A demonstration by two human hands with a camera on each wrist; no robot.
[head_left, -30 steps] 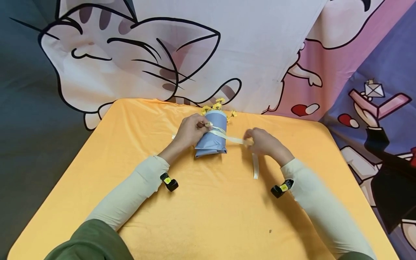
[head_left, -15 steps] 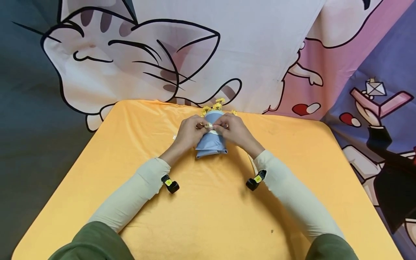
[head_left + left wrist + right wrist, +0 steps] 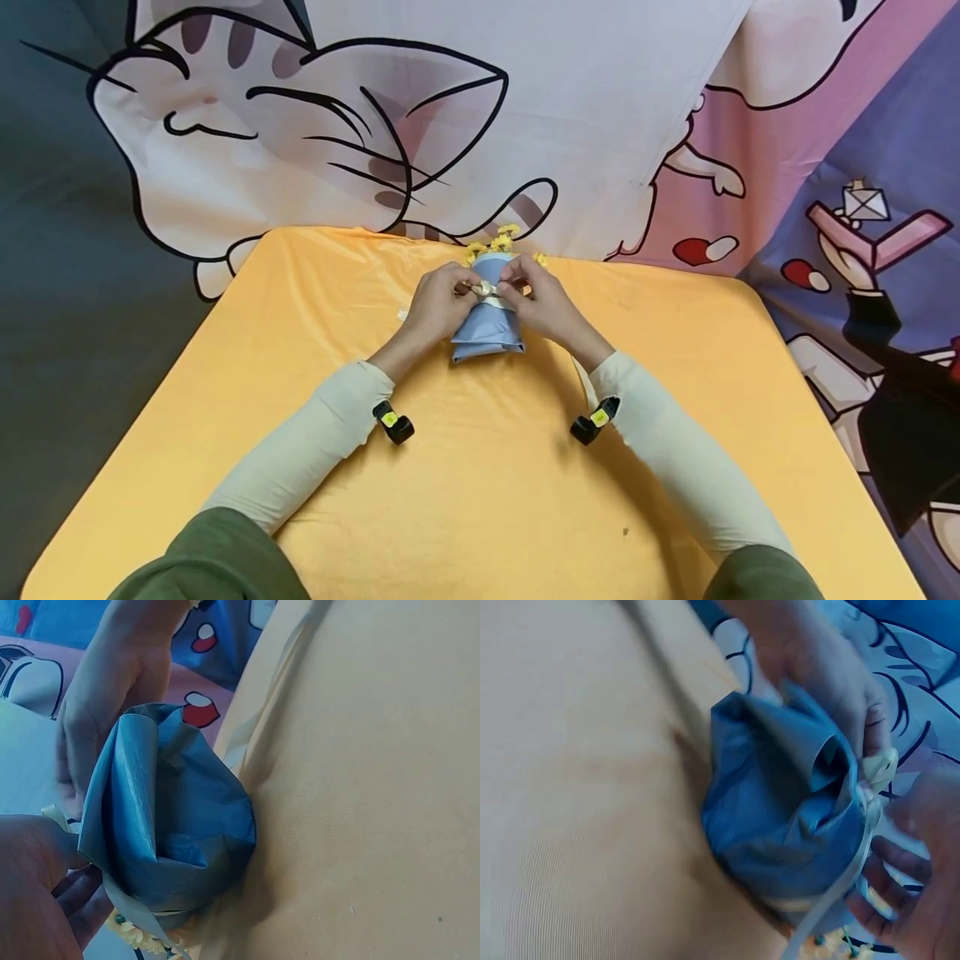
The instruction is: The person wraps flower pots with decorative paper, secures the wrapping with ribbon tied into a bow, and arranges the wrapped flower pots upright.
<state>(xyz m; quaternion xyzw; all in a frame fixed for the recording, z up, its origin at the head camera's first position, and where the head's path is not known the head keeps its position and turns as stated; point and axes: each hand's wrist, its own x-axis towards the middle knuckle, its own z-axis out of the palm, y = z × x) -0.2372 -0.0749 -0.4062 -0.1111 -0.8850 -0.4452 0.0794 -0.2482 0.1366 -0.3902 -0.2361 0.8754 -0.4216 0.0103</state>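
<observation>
A small bouquet in blue wrapping paper lies on the table, its yellow flowers toward the back. Pale cream ribbon circles the wrapping and bunches into a loop at the front. From the left, my left hand pinches that loop between thumb and fingers. My right hand has its thumb and index finger at the ribbon beside the loop, the other fingers bent along the paper. In the right wrist view the ribbon loop stands up between both hands, and a ribbon tail hangs across the paper.
Yellow-orange cloth covers the table. A small white scrap shows left of the left hand, and a dark speck lies at the front right. Behind the table hangs a cat-printed cloth.
My right hand came in from the right with the ribbon tail to the bouquet's front, and its fingers have since shifted slightly at the loop. My left hand has stayed at the loop.
</observation>
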